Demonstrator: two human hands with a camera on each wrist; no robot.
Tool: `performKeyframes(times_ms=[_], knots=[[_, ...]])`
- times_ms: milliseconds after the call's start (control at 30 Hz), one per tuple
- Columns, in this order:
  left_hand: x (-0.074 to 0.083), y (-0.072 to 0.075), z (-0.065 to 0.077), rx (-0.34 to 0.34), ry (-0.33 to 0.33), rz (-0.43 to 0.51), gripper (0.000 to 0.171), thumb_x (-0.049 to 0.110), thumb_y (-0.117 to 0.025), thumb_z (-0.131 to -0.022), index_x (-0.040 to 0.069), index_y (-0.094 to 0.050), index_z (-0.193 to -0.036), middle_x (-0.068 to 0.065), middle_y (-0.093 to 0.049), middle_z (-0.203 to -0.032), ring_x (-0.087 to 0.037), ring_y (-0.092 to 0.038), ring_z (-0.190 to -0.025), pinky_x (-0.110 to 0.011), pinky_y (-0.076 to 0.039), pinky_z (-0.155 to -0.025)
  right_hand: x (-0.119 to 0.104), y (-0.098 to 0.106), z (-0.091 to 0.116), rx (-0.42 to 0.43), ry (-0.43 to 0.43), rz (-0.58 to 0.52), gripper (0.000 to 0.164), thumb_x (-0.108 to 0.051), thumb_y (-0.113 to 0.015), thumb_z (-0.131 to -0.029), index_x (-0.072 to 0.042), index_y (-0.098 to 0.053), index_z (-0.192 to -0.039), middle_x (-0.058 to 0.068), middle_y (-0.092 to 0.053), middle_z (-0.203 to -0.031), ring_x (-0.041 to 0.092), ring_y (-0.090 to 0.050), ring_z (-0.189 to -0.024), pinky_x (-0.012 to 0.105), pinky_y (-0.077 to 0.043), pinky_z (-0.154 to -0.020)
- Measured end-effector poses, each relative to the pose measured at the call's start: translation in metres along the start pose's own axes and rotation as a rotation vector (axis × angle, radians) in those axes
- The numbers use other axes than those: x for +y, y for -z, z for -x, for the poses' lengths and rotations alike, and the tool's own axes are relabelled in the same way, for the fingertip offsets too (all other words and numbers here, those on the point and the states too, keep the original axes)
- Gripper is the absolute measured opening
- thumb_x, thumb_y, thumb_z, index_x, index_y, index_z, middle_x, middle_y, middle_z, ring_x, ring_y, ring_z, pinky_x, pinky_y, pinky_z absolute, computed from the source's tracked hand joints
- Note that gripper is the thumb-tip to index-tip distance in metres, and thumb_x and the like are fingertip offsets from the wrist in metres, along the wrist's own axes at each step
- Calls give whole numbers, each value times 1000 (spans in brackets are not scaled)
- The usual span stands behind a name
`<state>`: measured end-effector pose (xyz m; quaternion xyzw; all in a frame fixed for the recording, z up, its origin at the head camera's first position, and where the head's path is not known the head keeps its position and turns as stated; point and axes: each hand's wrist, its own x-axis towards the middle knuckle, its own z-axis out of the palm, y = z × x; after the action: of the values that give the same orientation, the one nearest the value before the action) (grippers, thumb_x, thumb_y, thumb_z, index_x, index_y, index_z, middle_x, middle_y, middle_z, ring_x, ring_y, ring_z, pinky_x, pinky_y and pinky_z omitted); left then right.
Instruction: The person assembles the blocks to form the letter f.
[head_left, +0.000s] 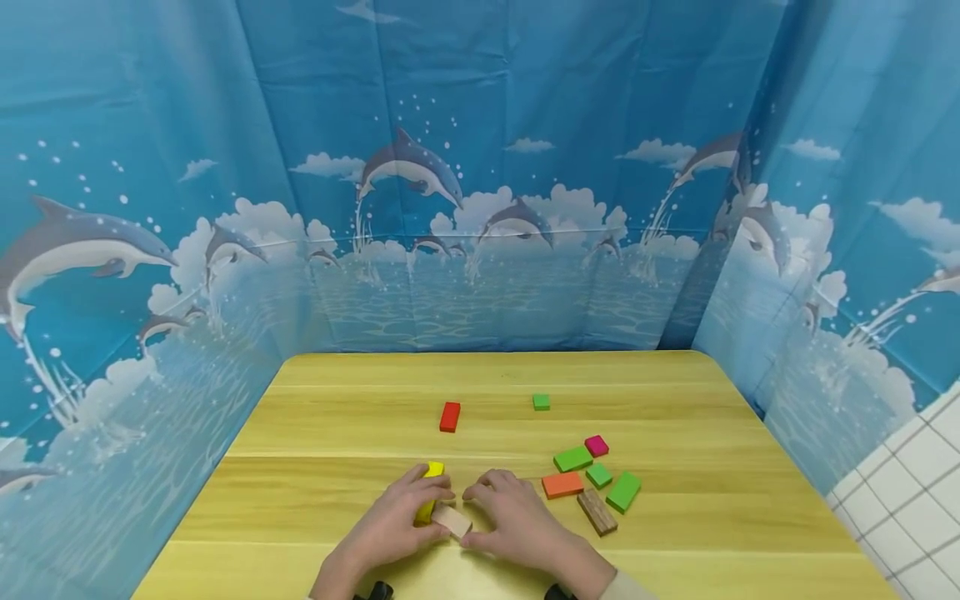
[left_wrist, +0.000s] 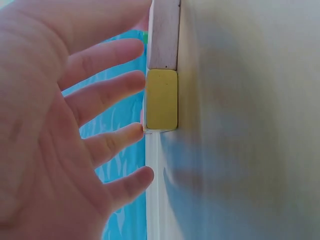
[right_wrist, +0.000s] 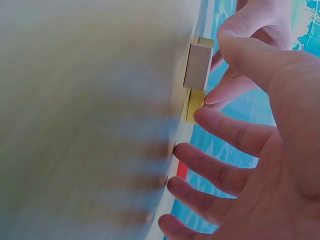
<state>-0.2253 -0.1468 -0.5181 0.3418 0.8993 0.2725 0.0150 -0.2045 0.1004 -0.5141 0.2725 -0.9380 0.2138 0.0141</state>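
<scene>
A yellow block (head_left: 425, 512) lies partly under my left hand (head_left: 396, 517), whose fingers reach over its top. Against its side sits a pale wooden block (head_left: 452, 522). The left wrist view shows the yellow block (left_wrist: 162, 99) end-on with its edge against the pale block (left_wrist: 164, 35), while the left fingers are spread along the near edges. My left thumb is at the pale block. To the right, my right hand (head_left: 517, 517) rests with loosely bent, spread fingers and its thumb by the near end of the pale block (right_wrist: 198, 66).
Right of the hands lie an orange block (head_left: 562, 485), a brown wooden block (head_left: 597, 512), several green blocks (head_left: 624, 492) and a magenta block (head_left: 597, 446). Farther back are a red block (head_left: 450, 417) and a small green block (head_left: 541, 402). A dolphin-print curtain (head_left: 480, 283) stands behind the wooden table (head_left: 337, 417).
</scene>
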Motion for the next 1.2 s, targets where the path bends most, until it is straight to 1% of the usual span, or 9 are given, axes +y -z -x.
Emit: performKeyframes(times_ms=[133, 267, 333, 467, 700, 867, 1033, 1100, 1200], knots=[[-2, 0, 1, -10, -31, -48, 37, 39, -76, -90, 22, -72, -123, -2, -55, -146, -44, -33, -143, -66, -33, -108, -2, -3, -6, -18, -5, 3, 46, -65, -72, -83, -30, -71, -112, -14, -55, -111, 12, -51, -106, 44, -46, -83], [-5, -1, -1, -23, -39, -93, 38, 35, -78, -90, 20, -73, -124, -1, -55, -146, -42, -33, -144, -63, -34, -109, -5, -3, -10, -8, -3, 21, 36, -62, -77, -80, -31, -72, -97, -15, -53, -103, 9, -50, -96, 36, -45, -74], [-6, -1, -2, -27, -43, -116, 36, 34, -78, -89, 20, -73, -122, -1, -55, -146, -42, -34, -144, -62, -34, -109, -6, -3, -11, -3, -5, 34, 33, -59, -80, -79, -31, -72, -93, -14, -52, -101, 8, -49, -92, 33, -45, -71], [-7, -2, -5, -28, -47, -150, 31, 34, -79, -88, 20, -75, -116, -1, -56, -144, -41, -35, -143, -59, -35, -110, -9, -1, -13, 3, -9, 46, 28, -51, -83, -79, -28, -71, -89, -13, -53, -99, 8, -49, -88, 29, -44, -66], [-5, -4, -6, -6, -55, -184, 28, 36, -80, -87, 19, -76, -109, -1, -59, -141, -37, -38, -142, -55, -37, -110, -8, -1, -13, 10, -25, 25, 23, -41, -84, -80, -24, -71, -91, -13, -55, -95, 8, -51, -88, 25, -46, -63], [-1, -4, -8, 31, -51, -183, 28, 36, -81, -87, 19, -75, -108, -2, -59, -139, -33, -40, -141, -52, -39, -109, -5, 0, -12, 34, -65, -54, 23, -37, -84, -80, -24, -71, -93, -12, -57, -95, 8, -49, -87, 26, -46, -65], [2, -4, -10, 92, -62, -181, 29, 36, -81, -86, 18, -75, -108, -1, -61, -134, -24, -47, -131, -46, -46, -104, 1, 1, -11, 73, -106, -158, 24, -36, -85, -80, -26, -70, -95, -12, -59, -92, 9, -51, -86, 28, -47, -71], [4, -4, -11, 117, -70, -179, 29, 35, -82, -86, 18, -75, -108, -1, -62, -131, -21, -49, -126, -44, -49, -100, 2, 2, -11, 85, -118, -209, 24, -35, -85, -80, -26, -69, -95, -11, -60, -91, 9, -53, -84, 28, -47, -71], [7, -4, -12, 140, -56, -158, 30, 34, -82, -86, 17, -74, -109, 1, -63, -127, -19, -51, -122, -43, -51, -97, 4, 6, -10, 91, -122, -321, 23, -30, -85, -82, -24, -69, -98, -11, -62, -86, 8, -57, -77, 26, -48, -67]])
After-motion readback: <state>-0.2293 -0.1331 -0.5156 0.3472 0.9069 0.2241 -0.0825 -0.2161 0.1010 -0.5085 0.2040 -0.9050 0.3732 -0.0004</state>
